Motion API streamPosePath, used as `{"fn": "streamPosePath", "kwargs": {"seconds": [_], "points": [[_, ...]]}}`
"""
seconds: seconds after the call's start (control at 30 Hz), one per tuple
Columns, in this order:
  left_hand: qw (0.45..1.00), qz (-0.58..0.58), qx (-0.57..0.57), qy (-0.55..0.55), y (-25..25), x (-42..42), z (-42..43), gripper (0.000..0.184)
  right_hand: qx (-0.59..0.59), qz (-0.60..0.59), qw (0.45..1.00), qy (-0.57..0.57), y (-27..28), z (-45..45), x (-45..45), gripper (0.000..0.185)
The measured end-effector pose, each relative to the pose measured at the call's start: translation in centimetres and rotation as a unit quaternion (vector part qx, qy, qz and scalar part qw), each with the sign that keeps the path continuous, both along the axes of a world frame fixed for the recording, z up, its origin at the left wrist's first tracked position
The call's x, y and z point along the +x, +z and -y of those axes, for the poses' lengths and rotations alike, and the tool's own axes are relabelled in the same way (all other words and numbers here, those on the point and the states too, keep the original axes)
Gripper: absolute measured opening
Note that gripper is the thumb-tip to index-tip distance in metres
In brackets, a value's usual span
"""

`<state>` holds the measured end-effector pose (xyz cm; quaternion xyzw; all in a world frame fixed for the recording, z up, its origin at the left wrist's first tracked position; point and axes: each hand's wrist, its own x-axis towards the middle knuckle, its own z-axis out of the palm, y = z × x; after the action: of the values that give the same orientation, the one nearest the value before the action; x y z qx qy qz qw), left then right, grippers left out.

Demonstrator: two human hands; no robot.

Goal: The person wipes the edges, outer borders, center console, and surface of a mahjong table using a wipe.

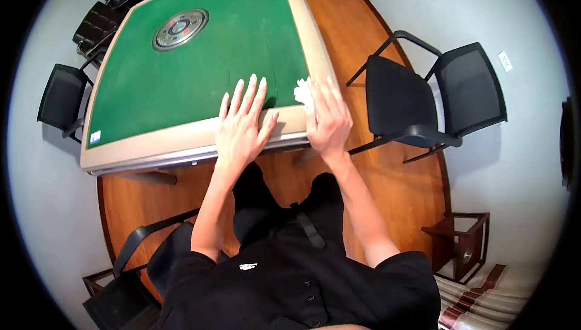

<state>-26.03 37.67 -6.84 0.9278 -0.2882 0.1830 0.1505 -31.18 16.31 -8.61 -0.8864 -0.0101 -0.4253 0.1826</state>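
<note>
My left hand [239, 125] is over the near rim of the mahjong table [181, 136], palm down with its fingers stretched apart and nothing in it. Its fingertips reach above the green felt [200, 82]. At the near right corner, my right hand [328, 117] presses a crumpled white tissue [301, 92] against the felt's edge and the beige rim. Part of the tissue shows left of the fingers; the rest is hidden beneath them. A round control dial [180, 29] sits in the middle of the felt.
To the right stands a black chair [400, 97], near the table's corner. Another black chair [60, 94] is on the left, with dark padded seats [97, 24] behind it. A chair [124, 303] stands low on the left. A small wooden stand [463, 242] is by the right wall.
</note>
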Motion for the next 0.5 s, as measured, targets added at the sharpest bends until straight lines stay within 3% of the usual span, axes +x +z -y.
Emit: {"fn": "streamPosePath", "kwargs": {"seconds": [0.33,0.5], "points": [[0.993,0.11,-0.008,0.033,-2.4,0.0,0.3,0.081,-0.032,0.144,0.989,0.013,-2.3,0.8,0.6,0.047],[0.995,0.098,0.026,0.026,-2.8,0.0,-0.2,0.076,-0.019,0.163,0.986,0.032,-2.9,1.0,-0.1,0.045]]}}
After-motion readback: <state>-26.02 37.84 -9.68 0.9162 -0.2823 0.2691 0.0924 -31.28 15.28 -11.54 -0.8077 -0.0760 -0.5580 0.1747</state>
